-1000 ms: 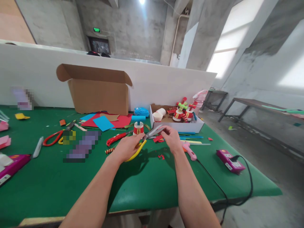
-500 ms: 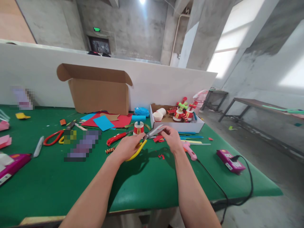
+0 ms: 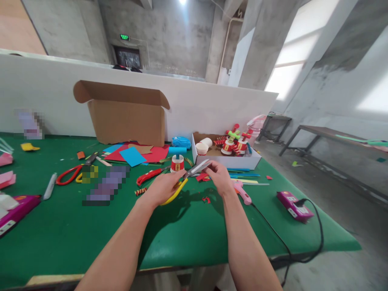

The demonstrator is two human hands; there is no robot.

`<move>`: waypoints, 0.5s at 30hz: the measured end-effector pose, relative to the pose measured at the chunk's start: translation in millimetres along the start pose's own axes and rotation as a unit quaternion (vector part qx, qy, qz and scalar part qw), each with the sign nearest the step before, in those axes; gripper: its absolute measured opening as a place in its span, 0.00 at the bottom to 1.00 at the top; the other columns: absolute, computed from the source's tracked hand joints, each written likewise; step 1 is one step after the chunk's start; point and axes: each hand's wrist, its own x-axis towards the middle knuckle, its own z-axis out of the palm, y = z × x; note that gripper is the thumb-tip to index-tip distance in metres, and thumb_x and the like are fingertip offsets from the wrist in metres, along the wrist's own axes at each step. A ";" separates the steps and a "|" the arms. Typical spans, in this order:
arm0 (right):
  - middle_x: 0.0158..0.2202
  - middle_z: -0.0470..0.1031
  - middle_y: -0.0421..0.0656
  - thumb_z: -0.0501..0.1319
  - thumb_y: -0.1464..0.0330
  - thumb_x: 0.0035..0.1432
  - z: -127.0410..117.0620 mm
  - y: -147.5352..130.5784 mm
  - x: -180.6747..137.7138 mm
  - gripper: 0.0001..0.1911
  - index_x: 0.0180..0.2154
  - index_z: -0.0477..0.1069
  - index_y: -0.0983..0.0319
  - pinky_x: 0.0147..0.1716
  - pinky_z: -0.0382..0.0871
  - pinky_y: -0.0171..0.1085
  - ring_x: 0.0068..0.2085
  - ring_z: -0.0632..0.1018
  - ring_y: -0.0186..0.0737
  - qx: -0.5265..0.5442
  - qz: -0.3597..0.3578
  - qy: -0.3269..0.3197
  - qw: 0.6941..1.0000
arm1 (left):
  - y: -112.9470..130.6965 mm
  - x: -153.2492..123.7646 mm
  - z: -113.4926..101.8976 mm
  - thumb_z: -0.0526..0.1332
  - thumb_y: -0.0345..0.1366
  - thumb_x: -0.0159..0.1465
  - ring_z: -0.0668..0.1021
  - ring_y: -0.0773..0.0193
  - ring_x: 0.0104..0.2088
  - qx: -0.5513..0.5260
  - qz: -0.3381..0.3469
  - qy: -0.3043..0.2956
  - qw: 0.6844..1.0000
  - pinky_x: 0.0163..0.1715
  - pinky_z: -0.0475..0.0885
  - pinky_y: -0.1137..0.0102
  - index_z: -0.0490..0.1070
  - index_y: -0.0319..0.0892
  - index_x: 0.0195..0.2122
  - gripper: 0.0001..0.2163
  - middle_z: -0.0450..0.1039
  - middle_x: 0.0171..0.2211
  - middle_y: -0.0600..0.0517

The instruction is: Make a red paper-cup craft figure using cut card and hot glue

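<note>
My left hand [image 3: 162, 188] is closed round the yellow handles of a pair of scissors [image 3: 184, 180], whose grey blades point up and right. My right hand [image 3: 218, 177] pinches a small piece of red paper [image 3: 202, 176] right at the blade tips. Both hands hover just above the green table [image 3: 91, 230]. A red and white paper-cup figure [image 3: 177, 163] stands just behind the scissors. Small red scraps [image 3: 206, 199] lie on the table under my right hand.
An open cardboard box [image 3: 127, 117] stands at the back, with red and blue paper sheets [image 3: 136, 154] before it. A white tray [image 3: 226, 159] holds more cup figures. A pink glue gun [image 3: 241, 192], red scissors [image 3: 68, 174], a red cutter [image 3: 148, 176] and a magenta box [image 3: 294, 206] with black cable lie around.
</note>
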 end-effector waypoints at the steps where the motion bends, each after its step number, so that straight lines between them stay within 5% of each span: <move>1: 0.28 0.75 0.38 0.62 0.66 0.46 -0.1 0.2 0.0 0.07 0.30 0.73 0.61 0.35 0.68 0.35 0.31 0.74 0.34 0.000 -0.001 -0.001 1.000 | -0.1 0.0 -0.1 0.51 0.34 0.62 0.77 0.56 0.38 0.000 0.001 -0.002 1.000 0.33 0.67 0.70 0.62 0.46 0.55 0.19 0.75 0.45 0.45; 15: 0.28 0.75 0.38 0.63 0.65 0.46 -1.5 -0.2 -0.3 0.08 0.31 0.73 0.60 0.36 0.69 0.36 0.32 0.75 0.36 -0.001 -0.009 -0.018 1.000 | -0.4 -1.7 -0.9 0.53 0.36 0.62 0.77 0.56 0.40 -0.044 0.001 0.009 0.999 0.35 0.68 0.70 0.66 0.48 0.51 0.16 0.76 0.44 0.47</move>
